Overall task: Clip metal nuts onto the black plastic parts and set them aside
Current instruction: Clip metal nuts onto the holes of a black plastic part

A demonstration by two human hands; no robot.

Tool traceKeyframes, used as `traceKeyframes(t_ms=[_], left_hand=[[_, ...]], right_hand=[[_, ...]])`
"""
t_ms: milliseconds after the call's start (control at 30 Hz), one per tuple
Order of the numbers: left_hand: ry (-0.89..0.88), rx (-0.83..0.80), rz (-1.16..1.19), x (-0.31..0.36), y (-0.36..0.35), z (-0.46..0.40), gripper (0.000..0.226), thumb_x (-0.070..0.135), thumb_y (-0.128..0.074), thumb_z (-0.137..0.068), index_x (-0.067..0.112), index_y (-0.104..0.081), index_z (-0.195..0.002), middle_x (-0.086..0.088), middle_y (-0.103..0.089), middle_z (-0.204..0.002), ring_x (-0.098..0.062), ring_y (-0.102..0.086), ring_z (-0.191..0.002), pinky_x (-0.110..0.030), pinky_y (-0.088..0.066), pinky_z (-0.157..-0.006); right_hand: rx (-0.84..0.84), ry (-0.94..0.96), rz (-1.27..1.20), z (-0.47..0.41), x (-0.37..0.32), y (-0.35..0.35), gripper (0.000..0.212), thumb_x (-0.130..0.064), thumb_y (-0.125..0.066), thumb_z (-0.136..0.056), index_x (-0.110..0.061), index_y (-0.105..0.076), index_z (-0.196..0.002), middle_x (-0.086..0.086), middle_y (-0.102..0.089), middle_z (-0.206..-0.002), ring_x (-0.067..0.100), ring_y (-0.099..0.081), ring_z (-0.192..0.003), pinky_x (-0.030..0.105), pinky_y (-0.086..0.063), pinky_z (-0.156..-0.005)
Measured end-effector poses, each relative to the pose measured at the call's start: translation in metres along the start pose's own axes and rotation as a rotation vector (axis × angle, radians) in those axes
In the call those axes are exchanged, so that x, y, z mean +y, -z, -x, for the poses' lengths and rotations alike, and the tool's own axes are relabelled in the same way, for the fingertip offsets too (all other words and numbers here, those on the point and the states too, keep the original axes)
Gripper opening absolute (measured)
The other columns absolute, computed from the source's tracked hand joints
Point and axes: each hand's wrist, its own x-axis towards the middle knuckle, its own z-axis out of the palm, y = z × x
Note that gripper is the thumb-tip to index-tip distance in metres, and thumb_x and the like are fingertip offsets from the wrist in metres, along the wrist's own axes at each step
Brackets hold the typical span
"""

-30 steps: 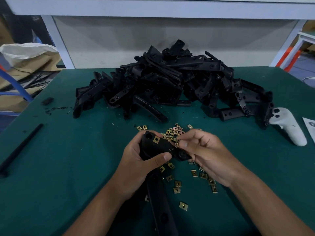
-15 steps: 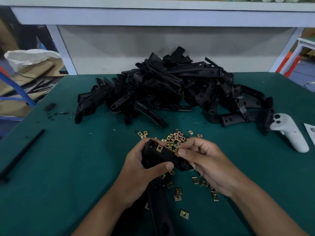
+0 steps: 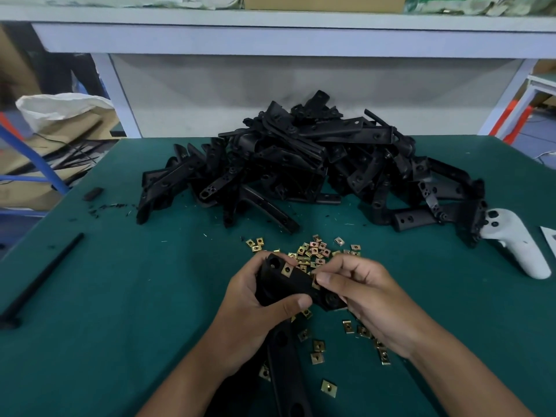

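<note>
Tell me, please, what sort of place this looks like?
Probably a factory assembly bench: a green mat carries a pile of identical black parts and loose nuts, with a white shelf frame overhead and cartons beside.

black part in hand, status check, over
Left hand grips black part, one nut already clipped. Right hand pinches second nut at part's edge. Loose nuts beyond; nothing blocking.

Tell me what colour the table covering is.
Dark green, a plain mat without pattern; the head view shows it under the black plastic parts.
</note>
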Motion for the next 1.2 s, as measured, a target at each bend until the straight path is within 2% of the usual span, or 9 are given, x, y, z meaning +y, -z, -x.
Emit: traceKeyframes(t_ms=[133,367,533,633,733,900,1000,1100,1200], left_hand=[[-0.017,0.082,-0.026,-0.002,0.003,-0.001,0.039,0.032,-0.089,-0.070,0.030,-0.067,-0.102,0.004,-0.071,-0.089,-0.011,-0.067,-0.082,-0.021,-0.054,-0.072],[-0.036,0.101,-0.002,-0.003,0.004,-0.001,0.038,0.037,-0.086,-0.076,0.028,-0.066,-0.106,0.001,-0.068,-0.093,-0.015,-0.064,-0.086,-0.026,-0.055,-0.075],[-0.017,0.065,0.048,-0.002,0.004,0.000,0.035,0.038,-0.075,-0.088,0.021,-0.065,-0.117,-0.001,-0.067,-0.101,-0.016,-0.064,-0.091,-0.026,-0.055,-0.078],[-0.047,0.045,-0.010,0.007,-0.003,0.006,0.031,0.037,-0.072,-0.087,0.026,-0.067,-0.115,0.001,-0.069,-0.106,-0.015,-0.066,-0.098,-0.024,-0.054,-0.083],[-0.069,0.002,-0.101,0.021,-0.022,0.019,0.029,0.043,-0.068,-0.085,0.037,-0.066,-0.113,0.010,-0.070,-0.109,-0.009,-0.070,-0.095,-0.018,-0.056,-0.075],[-0.172,-0.162,-0.303,0.035,-0.101,0.038,0.030,0.057,-0.061,-0.083,0.052,-0.061,-0.112,0.027,-0.068,-0.112,0.005,-0.067,-0.100,-0.009,-0.053,-0.077],[-0.358,-0.326,-0.471,0.037,-0.168,0.047,0.024,0.051,-0.061,-0.090,0.048,-0.059,-0.114,0.032,-0.060,-0.116,0.010,-0.057,-0.110,-0.007,-0.045,-0.085],[-0.455,-0.485,-0.447,0.028,-0.238,0.063,0.025,0.030,-0.071,-0.086,0.038,-0.062,-0.108,0.023,-0.060,-0.112,-0.003,-0.059,-0.112,-0.024,-0.046,-0.093],[-0.439,-0.638,-0.442,0.016,-0.297,0.086,0.029,0.027,-0.071,-0.085,0.040,-0.060,-0.108,0.021,-0.059,-0.110,-0.008,-0.058,-0.110,-0.039,-0.050,-0.092]], right_hand=[[-0.033,0.000,-0.023,0.002,-0.003,-0.001,0.036,-0.048,-0.071,-0.084,-0.019,-0.080,-0.103,0.001,-0.069,-0.087,0.012,-0.055,-0.072,0.025,-0.046,-0.067],[-0.086,0.046,0.109,0.005,-0.006,-0.001,0.031,-0.036,-0.079,-0.080,-0.035,-0.075,-0.110,-0.013,-0.076,-0.102,-0.001,-0.069,-0.092,0.013,-0.051,-0.076],[-0.013,0.122,0.145,0.003,-0.012,0.002,0.024,-0.029,-0.079,-0.083,-0.029,-0.076,-0.107,-0.009,-0.077,-0.099,0.000,-0.070,-0.090,0.011,-0.051,-0.076],[-0.004,0.143,0.181,0.008,-0.026,0.009,0.025,-0.028,-0.074,-0.083,-0.026,-0.077,-0.107,-0.013,-0.074,-0.086,-0.003,-0.066,-0.078,0.009,-0.047,-0.069],[0.013,0.193,0.318,0.034,-0.047,0.024,0.021,-0.035,-0.077,-0.087,-0.032,-0.077,-0.107,-0.008,-0.071,-0.079,-0.001,-0.056,-0.066,0.011,-0.042,-0.061],[0.297,0.292,0.612,0.143,-0.070,0.068,0.025,-0.049,-0.073,-0.087,-0.040,-0.073,-0.110,-0.006,-0.074,-0.099,0.013,-0.067,-0.082,0.024,-0.053,-0.074],[0.543,0.276,0.565,0.226,-0.067,0.088,0.020,-0.031,-0.076,-0.087,-0.032,-0.074,-0.106,-0.012,-0.071,-0.087,0.005,-0.061,-0.073,0.015,-0.046,-0.067],[0.784,0.195,0.530,0.307,-0.053,0.102,0.019,-0.029,-0.076,-0.085,-0.027,-0.074,-0.104,-0.011,-0.065,-0.078,0.002,-0.053,-0.066,0.012,-0.041,-0.063],[0.967,0.099,0.551,0.374,-0.037,0.112,0.019,-0.031,-0.075,-0.084,-0.030,-0.073,-0.103,-0.006,-0.072,-0.089,0.005,-0.063,-0.079,0.017,-0.048,-0.072]])
